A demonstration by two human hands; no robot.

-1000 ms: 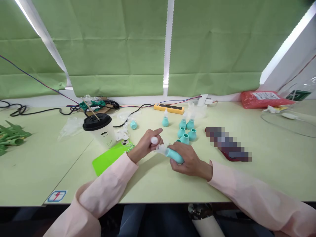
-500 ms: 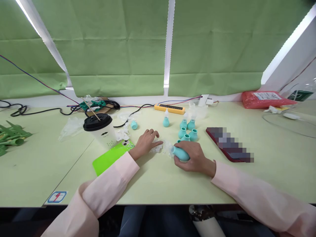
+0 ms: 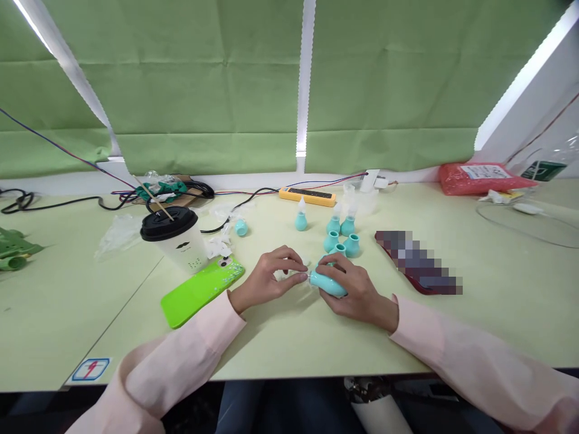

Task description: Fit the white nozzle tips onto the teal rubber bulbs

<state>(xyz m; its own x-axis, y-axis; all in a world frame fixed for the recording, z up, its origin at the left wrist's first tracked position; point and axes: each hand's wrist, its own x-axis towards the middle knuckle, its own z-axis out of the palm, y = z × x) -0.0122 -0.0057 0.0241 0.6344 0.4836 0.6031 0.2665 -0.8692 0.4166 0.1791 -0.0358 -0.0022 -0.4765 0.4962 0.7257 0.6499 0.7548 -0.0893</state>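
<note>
My right hand (image 3: 357, 289) is wrapped round a turquoise bulb (image 3: 327, 284), which lies on its side with its neck to the left. At that neck, the thumb and fingertips of my left hand (image 3: 274, 274) pinch something small that I cannot make out. Clear plastic shows beneath my left fingers. Behind my right hand stand several open turquoise bulbs (image 3: 351, 245). Farther back are two bulbs with clear tips (image 3: 348, 225), and another tipped bulb (image 3: 301, 220) stands apart to their left. One loose bulb (image 3: 241, 227) lies at the left.
A green phone (image 3: 199, 292) and a lidded cup (image 3: 178, 247) are beside my left arm. A dark red phone (image 3: 418, 265) lies at the right. Along the back are a yellow power strip (image 3: 307, 196), cables and a red package (image 3: 484, 179). Green toy parts (image 3: 15, 248) are at far left.
My left hand has moved right to the neck of the bulb, its fingertips now closed together. The bulb remains in my right hand. The view has shifted slightly.
</note>
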